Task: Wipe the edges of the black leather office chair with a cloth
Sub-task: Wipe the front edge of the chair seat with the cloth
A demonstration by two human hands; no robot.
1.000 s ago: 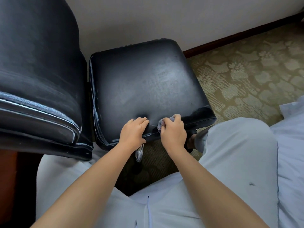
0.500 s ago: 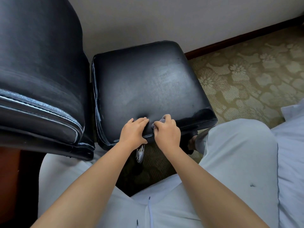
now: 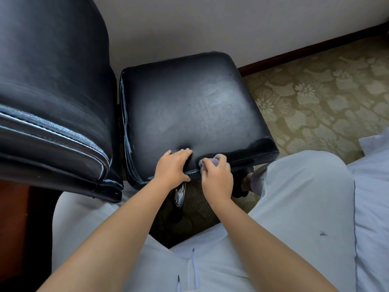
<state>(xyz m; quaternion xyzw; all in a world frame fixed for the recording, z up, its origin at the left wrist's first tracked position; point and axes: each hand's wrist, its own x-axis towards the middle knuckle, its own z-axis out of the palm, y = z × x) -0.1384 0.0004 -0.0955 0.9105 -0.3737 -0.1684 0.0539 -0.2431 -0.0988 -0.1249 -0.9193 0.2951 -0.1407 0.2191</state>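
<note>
Pinching cloth (image 3: 207, 161) under right hand (image 3: 217, 179) fingers (image 3: 221, 159), on chair seat (image 3: 189, 106) front edge

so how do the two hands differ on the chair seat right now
The left hand lies with straight fingers on the seat cushion, thumb under its front edge, holding nothing. The right hand is curled round a pale cloth, pressing it against that edge. Both are bare and sit side by side.

Both my bare forearms reach forward and converge ahead of me. My left hand (image 3: 172, 165) lies palm down, fingers straight and together, thumb hooked under. Just beside it, my right hand (image 3: 217, 178) has fingers curled, bunched tight, knuckles up, wrist straight.
</note>
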